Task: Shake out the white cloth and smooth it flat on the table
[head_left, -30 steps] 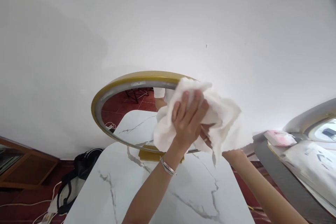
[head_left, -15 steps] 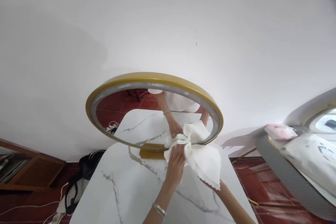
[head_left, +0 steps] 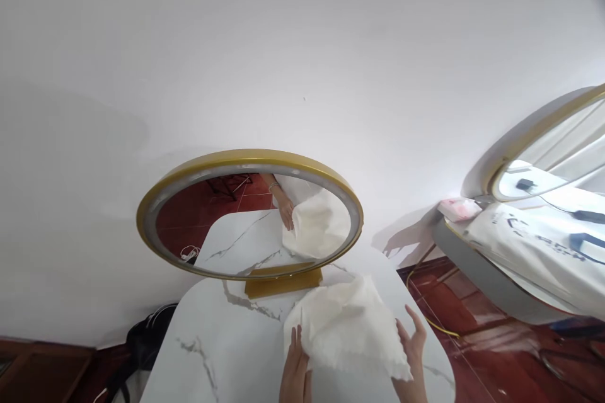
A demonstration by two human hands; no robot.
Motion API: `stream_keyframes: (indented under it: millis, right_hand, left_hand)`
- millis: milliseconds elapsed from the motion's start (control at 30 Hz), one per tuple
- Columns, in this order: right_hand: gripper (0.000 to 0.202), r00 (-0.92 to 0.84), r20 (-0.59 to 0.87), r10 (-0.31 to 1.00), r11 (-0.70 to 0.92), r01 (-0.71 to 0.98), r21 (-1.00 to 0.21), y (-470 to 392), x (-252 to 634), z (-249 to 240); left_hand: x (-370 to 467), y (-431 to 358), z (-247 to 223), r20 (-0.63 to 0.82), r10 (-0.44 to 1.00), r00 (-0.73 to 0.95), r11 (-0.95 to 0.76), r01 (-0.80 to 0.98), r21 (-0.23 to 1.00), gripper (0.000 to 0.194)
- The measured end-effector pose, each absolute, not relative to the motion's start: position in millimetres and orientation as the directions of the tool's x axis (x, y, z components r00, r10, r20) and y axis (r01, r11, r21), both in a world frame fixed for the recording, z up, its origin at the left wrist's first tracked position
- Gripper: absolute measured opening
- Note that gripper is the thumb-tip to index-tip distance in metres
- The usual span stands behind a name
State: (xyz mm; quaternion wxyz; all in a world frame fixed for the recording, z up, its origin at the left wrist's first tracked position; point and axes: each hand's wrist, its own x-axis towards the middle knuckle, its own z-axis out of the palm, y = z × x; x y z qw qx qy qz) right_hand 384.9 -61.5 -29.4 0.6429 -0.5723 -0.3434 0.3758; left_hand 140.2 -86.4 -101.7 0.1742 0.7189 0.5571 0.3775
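Observation:
A white cloth [head_left: 347, 327] is spread between my two hands above the marble-patterned white table [head_left: 212, 321]. My left hand [head_left: 297, 366] grips the cloth's left edge, its fingers long and close together. At the right edge, my right hand [head_left: 413, 352] has hold of the cloth with some fingers hidden behind it; the visible fingers stretch upward. Just beyond the cloth, an oval mirror [head_left: 222, 227] with a gold frame stands on a gold base [head_left: 265, 286]. The mirror reflects the cloth and my left hand.
A pale wall [head_left: 302, 44] rises behind the mirror. To the right, a second table [head_left: 496, 277] holds a pink-and-white pack [head_left: 459, 208], a white printed bag [head_left: 543, 239] and another gold-framed mirror [head_left: 501, 167]. A black bag [head_left: 149, 334] lies at the left, by the red floor.
The bunched cloth has come away from the mirror's lower rim and is spread wider. Both hands have drawn back toward me and moved apart. The view has shifted right.

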Motion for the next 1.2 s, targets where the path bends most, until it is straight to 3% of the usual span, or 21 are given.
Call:
stream_keyframes:
  millis: [133,233,367,467,600,767,933,1033,1200]
  right_hand:
    - [0.036,0.313,0.103,0.944,0.028,0.235,-0.972,-84.4,395.7,-21.2]
    - [0.024,0.228,0.156,0.961,0.072,0.337,-0.939,-93.4,390.7,-11.9]
    - [0.04,0.215,0.185,0.959,0.089,0.392,-0.916,-100.9,382.7,2.3]
    - [0.046,0.182,0.202,0.962,0.105,0.437,-0.893,-107.1,383.6,9.4]
    - [0.043,0.103,0.226,0.969,0.164,0.417,-0.894,-113.8,390.7,15.4]
    - [0.036,0.033,0.164,0.986,0.145,0.31,-0.939,-119.9,400.8,19.5]
    - [0.028,0.093,0.021,0.995,0.001,0.2,-0.98,-123.9,411.5,18.1]
    - [0.026,0.107,0.011,0.994,-0.008,0.17,-0.985,-123.5,417.1,16.2]
    - [0.03,0.008,-0.029,1.0,-0.03,0.182,-0.983,-123.3,418.9,17.3]
  left_hand:
    - [136.7,-96.2,-99.7,0.295,0.954,0.053,-0.262,0.626,0.735,0.047]
    - [144.4,-100.0,-74.8,0.308,0.951,-0.004,-0.239,0.622,0.746,0.049]
    - [165.6,-98.3,-23.7,0.354,0.935,0.022,-0.285,0.643,0.711,0.056]
    - [185.6,-91.9,7.0,0.341,0.924,0.174,-0.374,0.595,0.711,0.042]
    - [213.1,-81.2,29.1,0.217,0.924,0.316,-0.353,0.479,0.804,0.019]
    - [234.7,-74.5,40.1,0.061,0.884,0.464,-0.243,0.345,0.907,0.014]
    - [247.0,-80.5,40.7,-0.009,0.908,0.42,-0.163,0.371,0.914,0.018]
    - [252.7,-85.7,39.8,-0.081,0.905,0.419,-0.095,0.384,0.918,0.019]
    - [252.7,-91.4,40.4,-0.178,0.913,0.366,0.0,0.438,0.899,0.02]
